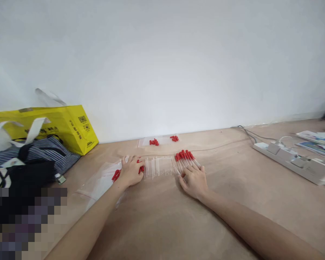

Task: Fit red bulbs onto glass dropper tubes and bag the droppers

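Observation:
My left hand point(130, 172) lies over red caps point(116, 175) at the edge of clear plastic bags point(99, 182), its fingers spread. To its right, a row of thin clear tubes point(158, 167) lies side by side on the table. My right hand point(194, 181) rests on the lower ends of several red-capped tubes point(184, 155), with its fingers bent over them; whether it grips any is unclear. Further back, by the wall, a clear bag point(143, 142) bears two clusters of red caps point(154, 142).
A yellow bag point(83, 131) and a striped cloth bag point(62, 155) stand at the left. On the right are a white power strip point(292, 162) with plugs, a grey cable point(247, 131) and colourful printed sheets point(318, 139). The white wall point(162, 72) bounds the table point(151, 224).

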Action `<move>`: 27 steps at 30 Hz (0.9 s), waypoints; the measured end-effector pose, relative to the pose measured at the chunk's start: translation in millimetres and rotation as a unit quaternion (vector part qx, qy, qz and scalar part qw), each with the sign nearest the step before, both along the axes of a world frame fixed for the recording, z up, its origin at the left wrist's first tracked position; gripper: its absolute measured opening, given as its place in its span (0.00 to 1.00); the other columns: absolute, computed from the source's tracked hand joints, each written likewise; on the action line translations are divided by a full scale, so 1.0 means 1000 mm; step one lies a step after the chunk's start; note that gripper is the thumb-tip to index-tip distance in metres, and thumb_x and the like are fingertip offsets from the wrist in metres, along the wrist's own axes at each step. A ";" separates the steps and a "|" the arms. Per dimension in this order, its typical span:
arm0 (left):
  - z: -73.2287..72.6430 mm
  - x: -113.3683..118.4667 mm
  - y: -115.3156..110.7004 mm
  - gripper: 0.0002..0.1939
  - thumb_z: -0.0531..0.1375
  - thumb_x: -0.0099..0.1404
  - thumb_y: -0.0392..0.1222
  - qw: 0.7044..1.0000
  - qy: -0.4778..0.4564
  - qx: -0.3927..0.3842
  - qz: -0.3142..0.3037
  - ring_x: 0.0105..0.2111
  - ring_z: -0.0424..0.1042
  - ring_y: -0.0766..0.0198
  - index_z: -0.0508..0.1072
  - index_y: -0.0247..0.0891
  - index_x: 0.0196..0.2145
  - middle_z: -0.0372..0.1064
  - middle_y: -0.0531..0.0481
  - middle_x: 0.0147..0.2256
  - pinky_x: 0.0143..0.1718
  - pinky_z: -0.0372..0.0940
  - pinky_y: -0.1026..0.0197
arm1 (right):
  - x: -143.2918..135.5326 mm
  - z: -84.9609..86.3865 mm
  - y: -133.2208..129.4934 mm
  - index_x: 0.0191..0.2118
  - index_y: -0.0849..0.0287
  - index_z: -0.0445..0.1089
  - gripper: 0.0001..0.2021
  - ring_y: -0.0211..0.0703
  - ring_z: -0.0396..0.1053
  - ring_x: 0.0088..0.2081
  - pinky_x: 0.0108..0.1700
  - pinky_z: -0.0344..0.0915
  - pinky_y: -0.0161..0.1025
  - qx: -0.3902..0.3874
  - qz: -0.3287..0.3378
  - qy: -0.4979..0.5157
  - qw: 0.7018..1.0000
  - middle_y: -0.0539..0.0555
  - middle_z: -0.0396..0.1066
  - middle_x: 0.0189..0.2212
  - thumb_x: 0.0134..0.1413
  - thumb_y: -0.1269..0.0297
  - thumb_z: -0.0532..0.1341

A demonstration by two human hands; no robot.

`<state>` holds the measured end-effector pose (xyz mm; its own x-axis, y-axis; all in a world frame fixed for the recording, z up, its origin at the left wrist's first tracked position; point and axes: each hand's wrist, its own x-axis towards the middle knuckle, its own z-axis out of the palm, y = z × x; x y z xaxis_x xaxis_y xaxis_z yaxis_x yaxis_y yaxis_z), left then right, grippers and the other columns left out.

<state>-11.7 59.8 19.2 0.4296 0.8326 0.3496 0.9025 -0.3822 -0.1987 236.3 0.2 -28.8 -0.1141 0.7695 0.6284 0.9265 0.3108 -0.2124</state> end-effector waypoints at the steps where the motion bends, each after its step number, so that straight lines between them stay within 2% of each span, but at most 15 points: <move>1: -0.001 0.001 0.000 0.11 0.54 0.48 0.33 1.000 0.003 0.008 -0.003 0.47 0.58 0.51 0.72 0.43 0.28 0.64 0.45 0.45 0.49 0.43 0.41 | 0.002 -0.002 -0.003 0.21 0.59 0.65 0.10 0.40 0.59 0.30 0.34 0.42 0.40 0.008 0.008 -0.001 1.000 0.51 0.67 0.22 0.49 0.63 0.54; 4: -0.005 0.003 0.001 0.09 0.53 0.50 0.33 0.999 0.012 0.042 -0.022 0.45 0.62 0.52 0.72 0.41 0.27 0.67 0.45 0.42 0.49 0.44 0.40 | 0.006 -0.005 -0.008 0.21 0.59 0.65 0.10 0.39 0.58 0.29 0.34 0.43 0.39 0.025 0.027 -0.006 0.999 0.50 0.65 0.21 0.49 0.63 0.54; 8: -0.005 0.003 -0.003 0.08 0.52 0.56 0.35 0.992 -0.002 0.099 -0.083 0.41 0.65 0.55 0.71 0.40 0.28 0.69 0.46 0.38 0.50 0.46 0.42 | 0.006 -0.005 -0.010 0.22 0.59 0.64 0.09 0.39 0.57 0.30 0.35 0.45 0.38 0.021 0.074 -0.005 0.997 0.51 0.64 0.23 0.49 0.64 0.55; 12: -0.004 0.008 -0.027 0.08 0.50 0.59 0.35 0.978 -0.042 0.132 -0.157 0.37 0.67 0.59 0.69 0.38 0.28 0.70 0.47 0.33 0.51 0.49 0.45 | 0.006 -0.005 -0.008 0.25 0.59 0.65 0.08 0.41 0.57 0.32 0.34 0.47 0.38 -0.009 0.148 -0.004 0.989 0.51 0.65 0.25 0.51 0.64 0.55; 15: -0.011 0.019 -0.053 0.09 0.49 0.59 0.35 0.972 -0.047 0.084 -0.214 0.27 0.67 0.64 0.66 0.37 0.25 0.67 0.51 0.24 0.50 0.53 0.49 | 0.006 -0.005 -0.007 0.27 0.59 0.64 0.06 0.41 0.59 0.33 0.35 0.48 0.37 -0.039 0.179 0.010 0.983 0.51 0.66 0.26 0.53 0.66 0.54; 17: -0.018 0.026 -0.067 0.10 0.49 0.60 0.36 0.970 -0.071 0.037 -0.231 0.24 0.65 0.66 0.65 0.38 0.23 0.65 0.54 0.21 0.50 0.54 0.49 | 0.006 -0.006 -0.006 0.29 0.60 0.63 0.05 0.40 0.60 0.33 0.35 0.49 0.37 -0.056 0.198 0.027 0.978 0.51 0.66 0.27 0.54 0.68 0.53; 20: -0.027 0.031 -0.075 0.05 0.55 0.57 0.42 0.968 -0.153 -0.039 -0.194 0.30 0.68 0.63 0.67 0.38 0.29 0.69 0.52 0.27 0.45 0.60 0.51 | 0.006 -0.007 -0.006 0.31 0.60 0.63 0.06 0.39 0.61 0.32 0.37 0.50 0.37 -0.069 0.224 0.043 0.971 0.52 0.67 0.28 0.55 0.71 0.51; 22: -0.030 0.028 -0.075 0.12 0.58 0.55 0.44 0.963 -0.200 -0.082 -0.161 0.36 0.68 0.59 0.68 0.38 0.37 0.70 0.48 0.35 0.40 0.63 0.53 | 0.006 -0.008 -0.006 0.34 0.60 0.64 0.07 0.39 0.61 0.32 0.37 0.50 0.38 -0.067 0.233 0.040 0.969 0.52 0.67 0.29 0.55 0.72 0.50; 24: -0.031 0.024 -0.073 0.14 0.58 0.55 0.43 0.958 -0.212 -0.116 -0.152 0.40 0.68 0.57 0.69 0.39 0.40 0.69 0.46 0.40 0.40 0.63 0.54 | 0.005 -0.008 -0.007 0.39 0.60 0.64 0.09 0.40 0.62 0.33 0.36 0.50 0.38 -0.059 0.235 0.033 0.970 0.53 0.67 0.30 0.56 0.73 0.49; 27: -0.030 0.018 -0.072 0.11 0.57 0.57 0.42 0.955 -0.199 -0.143 -0.169 0.42 0.66 0.57 0.71 0.41 0.39 0.69 0.47 0.41 0.43 0.60 0.52 | 0.005 -0.008 -0.007 0.42 0.58 0.65 0.12 0.39 0.62 0.33 0.36 0.49 0.38 -0.050 0.237 0.020 0.970 0.53 0.67 0.31 0.56 0.73 0.48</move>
<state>6.4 -12.1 -10.7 0.5712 0.7559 0.3199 0.7001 -0.6521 0.2908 241.4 -7.1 -36.3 -0.4473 0.6942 0.5639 0.6751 0.6756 -0.2962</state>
